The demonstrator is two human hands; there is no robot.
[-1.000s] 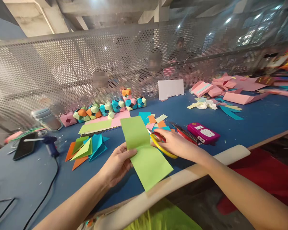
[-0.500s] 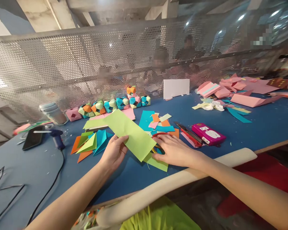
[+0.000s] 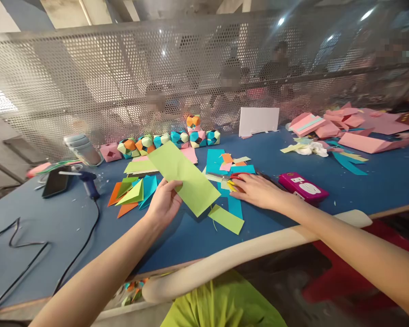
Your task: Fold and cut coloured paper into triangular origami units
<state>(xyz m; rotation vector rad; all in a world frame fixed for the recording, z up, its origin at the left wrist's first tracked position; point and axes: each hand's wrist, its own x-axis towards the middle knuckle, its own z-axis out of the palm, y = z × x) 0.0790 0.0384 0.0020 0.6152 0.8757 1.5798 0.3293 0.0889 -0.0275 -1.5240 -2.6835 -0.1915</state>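
Observation:
My left hand (image 3: 164, 203) pinches a long light-green paper strip (image 3: 184, 176) by its lower edge and holds it tilted above the blue table (image 3: 378, 177). A smaller green offcut (image 3: 226, 219) lies flat on the table just below the strip. My right hand (image 3: 257, 190) rests on the table with its fingers over the yellow-and-red scissors (image 3: 232, 181); whether it still grips them is unclear. Teal paper pieces (image 3: 235, 205) lie under and beside that hand.
Folded green, orange and teal paper units (image 3: 132, 194) lie left of my left hand. A row of coloured paper balls (image 3: 170, 140) lines the mesh fence. A glue gun (image 3: 88, 184) with cable, a phone (image 3: 56, 181), a magenta case (image 3: 303, 186) and pink paper (image 3: 354, 131) lie around.
The green sheet has been cut in two: the offcut now lies on the table while my left hand keeps the long strip. My right hand has lowered the scissors to the table, farther back.

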